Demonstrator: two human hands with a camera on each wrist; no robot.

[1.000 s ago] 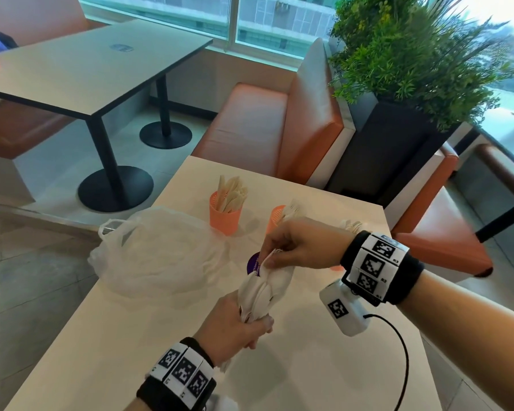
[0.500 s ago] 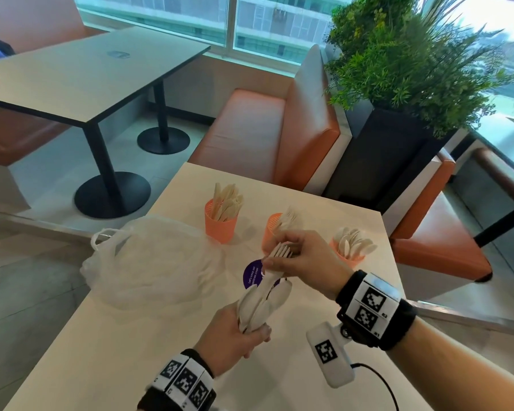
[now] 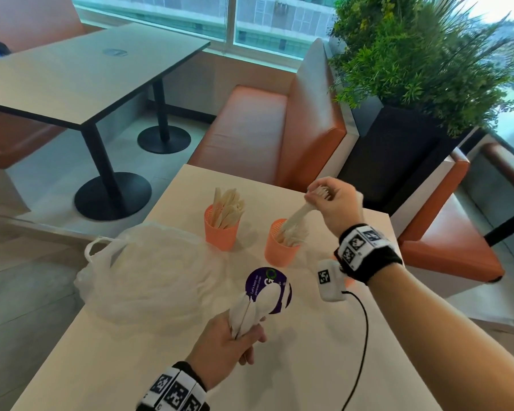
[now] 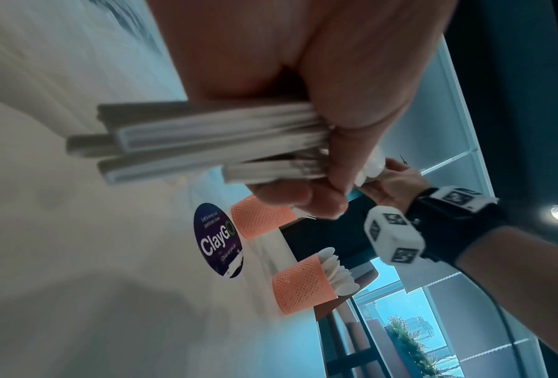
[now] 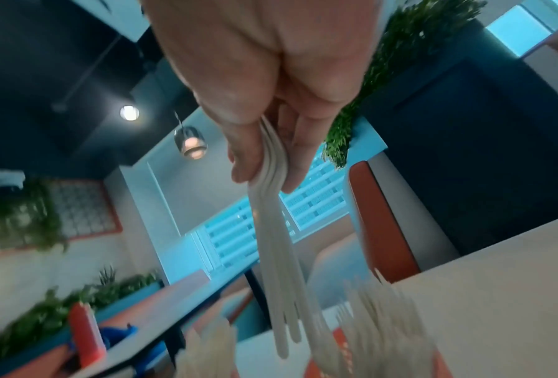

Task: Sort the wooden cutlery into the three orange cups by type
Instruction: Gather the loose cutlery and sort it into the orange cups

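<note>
My right hand point(image 3: 312, 194) pinches a few wooden forks point(image 3: 301, 210) by their tine ends. Their handles slant down into the mouth of the middle orange cup point(image 3: 279, 250), which holds other forks. In the right wrist view the forks point(image 5: 276, 243) hang from my fingertips point(image 5: 290, 179). My left hand point(image 3: 250, 336) grips a bundle of spoons point(image 3: 254, 307) low over the table, bowls up; the left wrist view shows their handles point(image 4: 206, 143). The left orange cup point(image 3: 221, 234) holds knives. The third orange cup point(image 4: 303, 289), with spoons in it, shows only in the left wrist view.
A crumpled clear plastic bag point(image 3: 149, 274) lies on the beige table point(image 3: 294, 366), left of the cups. A round purple sticker point(image 3: 282, 287) sits behind the spoons. An orange bench point(image 3: 267, 137) and a black planter point(image 3: 398, 149) stand past the far edge.
My right hand drew the forks out of the left hand's bundle and carried them up and away to the middle cup. The left hand kept the spoons and stayed low.
</note>
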